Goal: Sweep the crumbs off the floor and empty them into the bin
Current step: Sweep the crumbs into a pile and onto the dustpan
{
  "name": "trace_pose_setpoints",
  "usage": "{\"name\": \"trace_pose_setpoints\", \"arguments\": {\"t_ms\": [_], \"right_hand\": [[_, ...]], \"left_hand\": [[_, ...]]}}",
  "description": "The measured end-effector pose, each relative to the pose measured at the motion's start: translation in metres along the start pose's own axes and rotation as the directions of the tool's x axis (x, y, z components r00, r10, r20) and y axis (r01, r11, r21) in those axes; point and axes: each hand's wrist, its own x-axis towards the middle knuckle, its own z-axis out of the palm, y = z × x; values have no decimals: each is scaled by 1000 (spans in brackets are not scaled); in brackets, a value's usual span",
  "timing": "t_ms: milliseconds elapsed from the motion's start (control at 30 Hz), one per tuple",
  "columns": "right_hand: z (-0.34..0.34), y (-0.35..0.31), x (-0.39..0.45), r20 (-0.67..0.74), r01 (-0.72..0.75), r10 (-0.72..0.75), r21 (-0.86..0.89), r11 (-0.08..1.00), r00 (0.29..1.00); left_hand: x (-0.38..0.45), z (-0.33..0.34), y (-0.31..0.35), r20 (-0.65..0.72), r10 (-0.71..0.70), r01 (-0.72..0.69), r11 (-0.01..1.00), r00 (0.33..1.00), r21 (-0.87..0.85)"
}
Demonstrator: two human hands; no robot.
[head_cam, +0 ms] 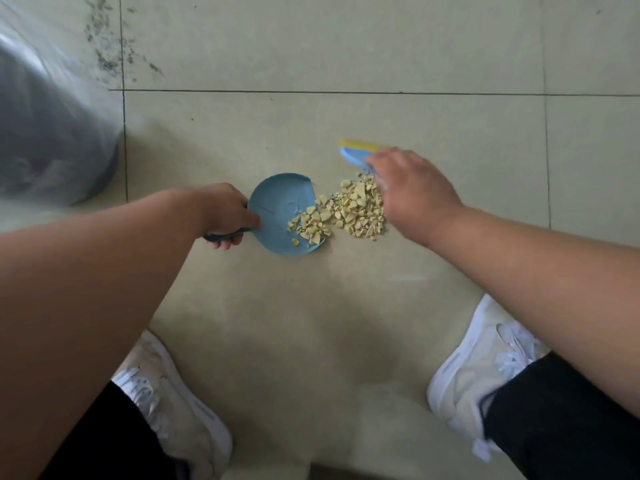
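Two bare forearms reach forward from the near edge of the view, above a pair of white trainers [485,362] and dark trouser legs planted on the pale tiled floor [346,50]. Left hand [227,211] curls round the dark handle of a round blue dustpan [277,216], whose open lip points right and rests on the tile. Right hand [412,192] grasps a small blue-and-yellow brush [358,152], mostly hidden behind the knuckles, with its head just beyond the pile. Between the two hands lie the crumbs [356,209], pale yellow broken pieces: part of the heap sits inside the pan's lip, the larger part on the floor just right of it, touching the pan's edge. At the far left edge stands the bin [45,133], blurred and lined with a clear plastic bag, well apart from the pan.
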Motion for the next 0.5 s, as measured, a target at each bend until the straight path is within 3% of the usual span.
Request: {"name": "trace_pose_setpoints", "arguments": {"t_ms": [100, 167, 333, 500], "right_hand": [[-9, 27, 0, 15, -356, 357, -43, 933, 934], [-6, 24, -3, 58, -400, 403, -54, 915, 913], [15, -22, -17, 154, -82, 96, -94, 992, 983], [34, -76, -37, 178, 219, -217, 13, 976, 960]], "left_hand": [[-1, 2, -2, 12, -3, 3, 1000, 1000, 7], [-2, 5, -2, 13, -7, 7, 1000, 1000, -11], [-5, 16, 4, 2, -3, 4, 999, 1000, -45], [-5, 18, 9, 14, -4, 5, 998, 1000, -67]]}}
